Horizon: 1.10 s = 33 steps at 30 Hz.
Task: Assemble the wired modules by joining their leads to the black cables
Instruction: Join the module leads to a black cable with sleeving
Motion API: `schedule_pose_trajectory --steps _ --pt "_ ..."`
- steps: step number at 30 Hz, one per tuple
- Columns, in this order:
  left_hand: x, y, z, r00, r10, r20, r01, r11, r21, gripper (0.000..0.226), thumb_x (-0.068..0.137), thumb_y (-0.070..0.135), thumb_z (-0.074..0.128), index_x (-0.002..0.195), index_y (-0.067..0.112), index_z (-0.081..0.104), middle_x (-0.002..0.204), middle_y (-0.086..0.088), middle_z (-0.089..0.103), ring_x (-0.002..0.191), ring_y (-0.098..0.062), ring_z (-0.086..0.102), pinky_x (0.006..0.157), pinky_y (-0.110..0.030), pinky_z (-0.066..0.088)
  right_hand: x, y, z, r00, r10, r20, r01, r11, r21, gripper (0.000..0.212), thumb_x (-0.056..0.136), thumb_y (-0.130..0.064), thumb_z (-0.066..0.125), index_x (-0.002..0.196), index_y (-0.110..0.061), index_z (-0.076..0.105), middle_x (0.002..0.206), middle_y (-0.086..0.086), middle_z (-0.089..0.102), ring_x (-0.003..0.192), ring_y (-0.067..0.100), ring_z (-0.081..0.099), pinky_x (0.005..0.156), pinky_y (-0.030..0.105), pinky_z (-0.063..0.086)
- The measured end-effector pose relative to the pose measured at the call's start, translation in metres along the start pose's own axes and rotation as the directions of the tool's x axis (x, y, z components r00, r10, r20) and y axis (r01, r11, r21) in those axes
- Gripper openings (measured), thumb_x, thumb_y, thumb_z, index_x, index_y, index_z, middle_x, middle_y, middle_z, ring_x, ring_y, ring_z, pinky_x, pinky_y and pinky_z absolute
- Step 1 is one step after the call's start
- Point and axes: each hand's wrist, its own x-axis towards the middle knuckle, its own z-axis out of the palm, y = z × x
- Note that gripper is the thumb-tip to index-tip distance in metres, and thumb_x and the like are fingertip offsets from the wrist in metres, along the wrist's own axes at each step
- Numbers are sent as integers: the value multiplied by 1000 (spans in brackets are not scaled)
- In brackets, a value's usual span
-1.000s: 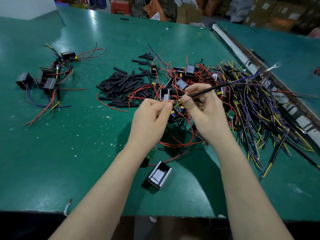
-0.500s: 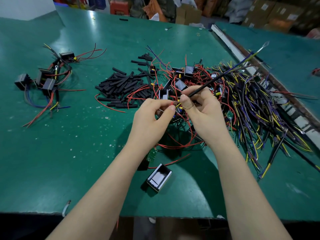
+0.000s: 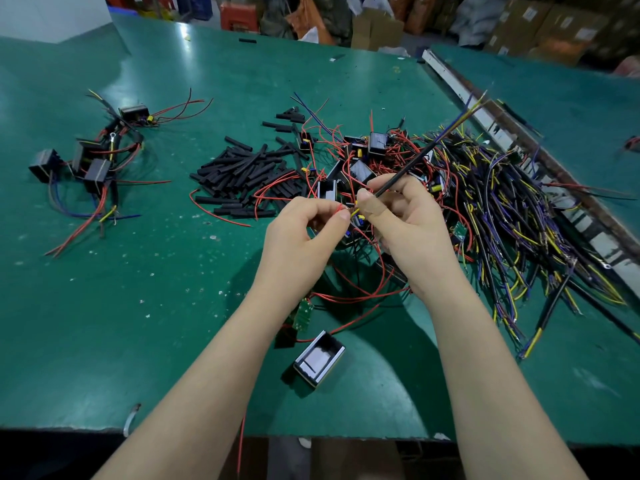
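My right hand [image 3: 408, 223] pinches a black cable [image 3: 420, 157] that rises up and to the right, its yellow and blue cores fanning out at the far end. My left hand [image 3: 301, 237] pinches thin red and yellow wire ends against the cable's near end. Red leads [image 3: 363, 292] loop down from my hands to a small green circuit board [image 3: 303, 315] and an open black module case [image 3: 320, 356] lying near the table's front edge. A heap of black cables [image 3: 519, 216] lies to the right. Loose modules with red leads [image 3: 360, 150] sit behind my hands.
Several black sleeve tubes [image 3: 242, 174] are piled at the centre of the green table [image 3: 138, 306]. A cluster of wired modules [image 3: 90, 161] lies at the far left. A metal rail [image 3: 519, 147] runs along the right side. Boxes stand beyond the far edge.
The black cable's far end has swung upward, from nearly level to steeply tilted. Both hands stay together, working the wire ends at the same spot.
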Motion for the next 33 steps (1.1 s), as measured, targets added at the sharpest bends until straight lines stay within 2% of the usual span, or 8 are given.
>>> schedule_pose_trajectory --steps 2,5,10,13,17,22,27,33 --pt "1 0 0 999 -31 -8 31 999 -10 21 88 20 63 75 36 60 83 8 62 75 -2 55 71 -12 40 0 0 1 1000 -27 6 28 1000 -14 12 90 -16 66 94 -24 57 72 -13 60 60 -4 53 56 11 40" --pt "2 0 1 997 -70 -26 70 997 9 24 86 17 62 70 34 58 80 7 60 73 -6 53 72 -19 40 -1 -1 4 994 -103 38 106 990 -88 15 92 -14 64 92 -26 55 85 -6 60 76 -1 56 66 14 44" --pt "1 2 -1 999 -5 -32 9 990 140 23 82 17 61 66 32 53 82 -3 61 75 -9 51 74 -19 39 -4 -3 5 979 -173 111 191 965 -179 14 97 -15 55 96 -29 51 91 -10 57 84 -6 53 68 11 43" --pt "0 3 0 1000 -14 -20 17 991 135 12 75 27 53 64 32 51 80 -2 59 74 -9 50 73 -21 39 -4 -2 6 979 -171 112 190 961 -200 13 98 -15 52 99 -27 48 90 -11 54 83 -5 52 70 13 42" --pt "2 4 1 1000 4 28 -7 994 108 11 74 27 50 64 33 51 78 1 58 72 -7 49 70 -15 37 -3 1 4 975 -200 95 218 942 -256 11 100 -14 50 104 -23 45 91 -9 51 82 1 50 73 17 41" --pt "3 0 3 997 -54 50 54 999 10 17 81 23 53 66 30 54 78 1 56 68 -5 46 67 -16 37 -3 1 7 981 -162 104 181 958 -223 19 101 -12 47 97 -30 40 86 -5 58 55 6 47 58 26 40" --pt "4 -2 3 984 -145 99 150 988 -46 18 85 23 55 68 21 57 73 7 51 65 -5 43 64 -22 36 -4 -2 7 982 -146 116 166 969 -183 22 99 -8 50 95 -27 41 88 14 62 56 -2 54 57 15 40" --pt "3 3 1 984 -161 72 172 967 -190 25 91 17 52 70 22 64 74 7 59 67 -1 52 67 -16 42 -3 -5 3 991 -81 103 88 993 -72 26 89 -4 65 98 -23 50 84 -2 60 61 -3 54 55 13 40"
